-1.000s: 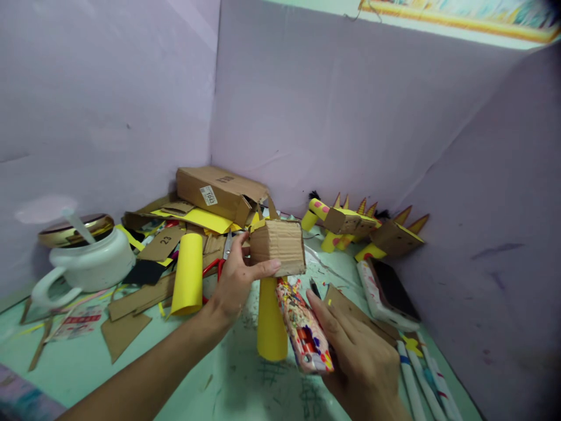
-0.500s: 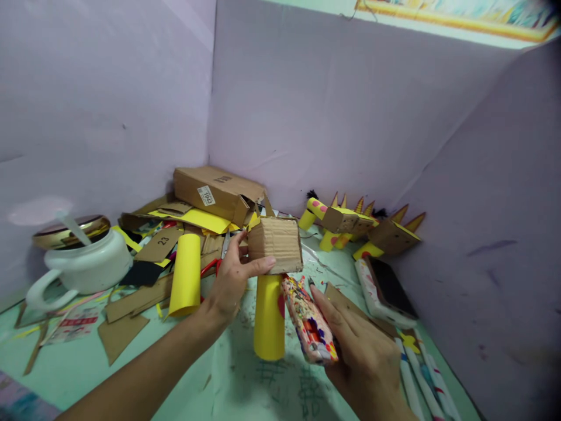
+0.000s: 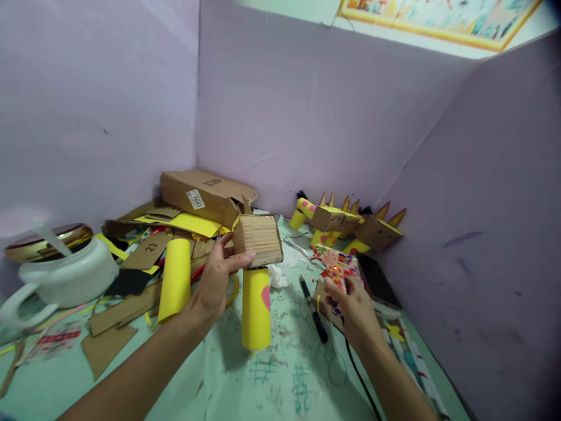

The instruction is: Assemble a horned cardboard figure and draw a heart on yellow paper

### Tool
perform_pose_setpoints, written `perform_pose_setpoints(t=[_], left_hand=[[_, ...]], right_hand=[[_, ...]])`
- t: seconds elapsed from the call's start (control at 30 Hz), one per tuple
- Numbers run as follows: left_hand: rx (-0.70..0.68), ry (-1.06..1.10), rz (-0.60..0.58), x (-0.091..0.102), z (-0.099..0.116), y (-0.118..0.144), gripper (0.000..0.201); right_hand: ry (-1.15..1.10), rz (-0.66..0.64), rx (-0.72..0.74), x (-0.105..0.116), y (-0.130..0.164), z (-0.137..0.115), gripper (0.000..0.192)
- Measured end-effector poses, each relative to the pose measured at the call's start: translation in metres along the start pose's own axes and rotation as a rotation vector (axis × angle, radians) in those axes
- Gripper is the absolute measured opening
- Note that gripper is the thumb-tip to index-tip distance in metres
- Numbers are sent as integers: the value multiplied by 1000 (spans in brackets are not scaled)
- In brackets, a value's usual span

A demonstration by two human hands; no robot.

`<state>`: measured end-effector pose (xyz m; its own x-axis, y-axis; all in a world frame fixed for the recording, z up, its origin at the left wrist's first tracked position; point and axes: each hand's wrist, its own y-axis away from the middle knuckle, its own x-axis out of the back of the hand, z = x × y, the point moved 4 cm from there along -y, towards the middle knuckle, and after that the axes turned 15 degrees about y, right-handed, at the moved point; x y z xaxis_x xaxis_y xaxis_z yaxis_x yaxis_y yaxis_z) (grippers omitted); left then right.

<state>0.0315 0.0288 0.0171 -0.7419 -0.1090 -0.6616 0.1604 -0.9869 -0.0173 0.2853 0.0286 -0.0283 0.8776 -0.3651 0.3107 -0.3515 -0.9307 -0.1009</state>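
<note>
My left hand (image 3: 219, 275) is closed on a small cardboard box (image 3: 258, 240), thumb on its front face. Below the box is an upright yellow paper tube (image 3: 256, 316) with a pink spot; it appears joined to the box's underside. My right hand (image 3: 350, 304), further right, grips a glue gun (image 3: 335, 263) with a bright floral pattern, a small red light and a black cord (image 3: 362, 374) running towards me. The glue gun is apart from the box. A black pen (image 3: 313, 310) lies on the table between the hands.
Left are a white mug (image 3: 68, 272), a loose yellow tube (image 3: 175, 278) and cardboard scraps (image 3: 146, 248). A large cardboard box (image 3: 205, 196) lies behind. Horned cardboard animals (image 3: 379, 228), a dark phone-like slab (image 3: 379, 280) and markers (image 3: 421, 368) are on the right.
The glue gun in my right hand has moved away from the small box, up and to the right, and turned. The pen and cord now show. My left hand still holds the box.
</note>
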Motion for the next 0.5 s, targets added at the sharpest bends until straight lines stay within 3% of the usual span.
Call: perform_pose_setpoints(t=[0.1,0.3,0.4,0.5], left_hand=[[-16,-22,-7,0,0,1,60],[-30,-39,-1,0,-2,-1,65],[-33,-40,-3,-1,-1,0,63],[-17,-17,17,-2,0,2,62]], right_hand=[[-19,-90,-124,-11,-22,12,24],[3,-91,-220,-17,-47,28,19],[95,-82,-206,-9,-51,21,20],[189,-32,-132,1,-37,-2,10]])
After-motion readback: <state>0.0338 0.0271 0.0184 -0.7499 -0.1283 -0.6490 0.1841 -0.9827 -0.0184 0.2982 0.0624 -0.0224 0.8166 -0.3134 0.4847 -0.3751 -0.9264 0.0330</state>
